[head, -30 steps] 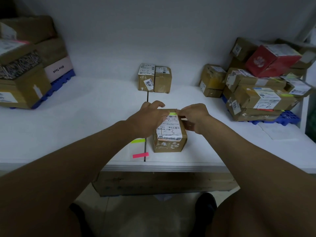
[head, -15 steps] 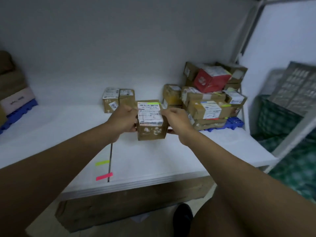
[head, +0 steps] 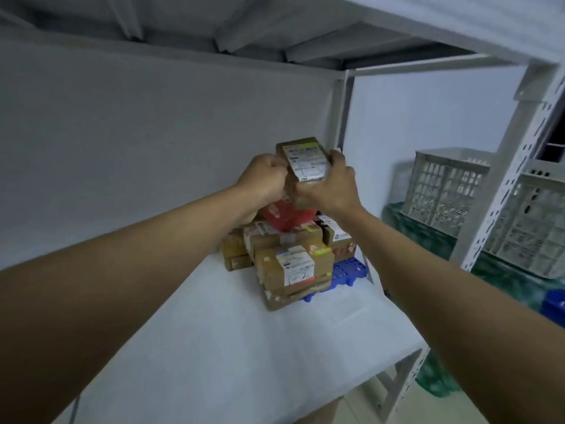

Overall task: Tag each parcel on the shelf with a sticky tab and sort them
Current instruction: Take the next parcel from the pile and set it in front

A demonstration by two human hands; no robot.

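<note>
The small parcel (head: pixel 305 162) is held in the air between both hands, directly above the red box (head: pixel 287 217) on top of the pile. The left hand (head: pixel 264 179) grips its left side, the right hand (head: pixel 331 185) its right and lower side, equally near. The pile stands on a blue pallet (head: pixel 347 272) at the right end of the shelf (head: pixel 244 347); I judge placing it on top comes next.

Parcel (head: pixel 305 166) lifted from shelf to above pile (head: pixel 290 255).

I see a small brown cardboard parcel (head: pixel 301 148) with a white label, held tilted. It sits above the stacked cardboard parcels (head: pixel 293 264) on the white shelf (head: pixel 244 347).
</note>
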